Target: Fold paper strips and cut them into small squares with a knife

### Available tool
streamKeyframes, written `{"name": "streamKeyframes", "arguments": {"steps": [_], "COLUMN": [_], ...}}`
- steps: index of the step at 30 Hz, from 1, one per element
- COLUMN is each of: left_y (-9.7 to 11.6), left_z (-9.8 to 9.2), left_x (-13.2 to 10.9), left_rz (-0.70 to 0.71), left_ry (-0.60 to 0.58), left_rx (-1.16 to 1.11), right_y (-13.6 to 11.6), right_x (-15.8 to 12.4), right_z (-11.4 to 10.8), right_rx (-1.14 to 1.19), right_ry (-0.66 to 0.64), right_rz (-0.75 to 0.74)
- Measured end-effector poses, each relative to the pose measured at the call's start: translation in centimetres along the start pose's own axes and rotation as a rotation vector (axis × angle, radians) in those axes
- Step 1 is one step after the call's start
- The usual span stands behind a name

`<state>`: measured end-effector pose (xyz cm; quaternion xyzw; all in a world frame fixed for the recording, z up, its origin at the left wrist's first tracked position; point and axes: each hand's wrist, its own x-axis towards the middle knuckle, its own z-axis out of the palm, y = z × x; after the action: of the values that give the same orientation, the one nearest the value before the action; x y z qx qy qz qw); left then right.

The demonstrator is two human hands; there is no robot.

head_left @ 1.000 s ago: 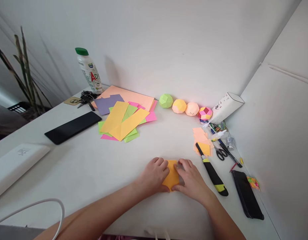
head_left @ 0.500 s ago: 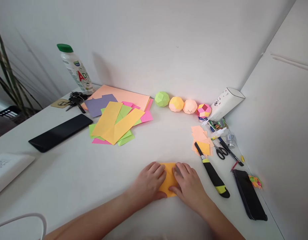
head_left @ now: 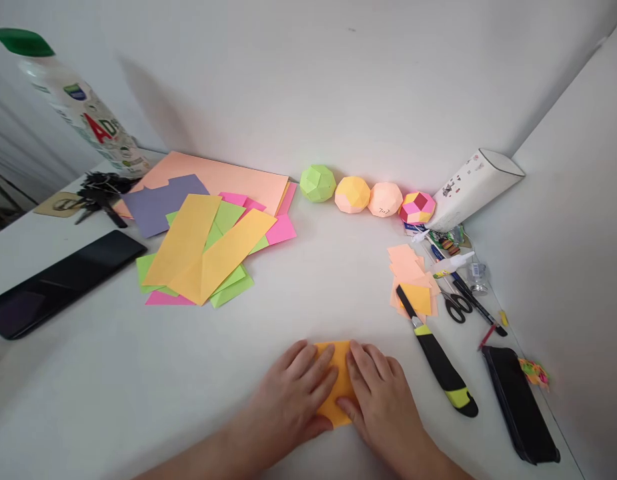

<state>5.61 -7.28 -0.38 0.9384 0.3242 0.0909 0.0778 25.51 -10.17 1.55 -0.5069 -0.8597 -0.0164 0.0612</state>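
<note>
An orange sheet of paper [head_left: 342, 383] lies on the white table between my two hands, its sides covered by my fingers. My left hand [head_left: 294, 393] holds down its left side, fingers bent over the top part and thumb along the lower edge. On the opposite side my right hand [head_left: 383, 400] grips the sheet, thumb pointing inward across it and fingertips at the upper right. Whether the sheet is folded under my fingers is hidden. Nearest to my right hand is a knife [head_left: 441, 367] with a black and lime handle.
Orange, green and pink papers [head_left: 185, 240] are heaped at the left, by a black tablet-like slab [head_left: 63, 280]. Paper polyhedra [head_left: 352, 195] line the wall. Small peach sheets [head_left: 407, 267], scissors [head_left: 457, 307] and a phone [head_left: 521, 403] lie right. A bottle [head_left: 91, 113] stands back left.
The view has moved closer, so everything looks larger. Both hands stay on the orange sheet. My left fingers are more spread, and my right fingers lie straighter along its right side.
</note>
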Motion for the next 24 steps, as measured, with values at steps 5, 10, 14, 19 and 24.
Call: {"name": "streamKeyframes", "arguments": {"steps": [5, 10, 14, 19, 24], "left_y": [0.1, 0.0, 0.1, 0.5, 0.4], "left_z": [-0.2, 0.3, 0.9, 0.8, 0.4], "left_x": [-0.1, -0.4, -0.7, -0.6, -0.4], "left_rz": [-0.012, 0.009, 0.035, 0.052, 0.038], "left_ry": [-0.06, 0.007, 0.073, 0.056, 0.02], "left_rx": [-0.009, -0.015, 0.003, 0.007, -0.043], "right_y": [-0.4, -0.3, -0.2, -0.3, 0.1], "right_x": [-0.4, -0.5, -0.4, 0.2, 0.8], "right_z": [0.3, 0.4, 0.2, 0.0, 0.1], "right_rx": [0.001, 0.014, 0.006, -0.006, -0.006], "right_ry": [0.037, 0.043, 0.032, 0.019, 0.089], "right_rz": [0.016, 0.024, 0.01, -0.001, -0.032]}}
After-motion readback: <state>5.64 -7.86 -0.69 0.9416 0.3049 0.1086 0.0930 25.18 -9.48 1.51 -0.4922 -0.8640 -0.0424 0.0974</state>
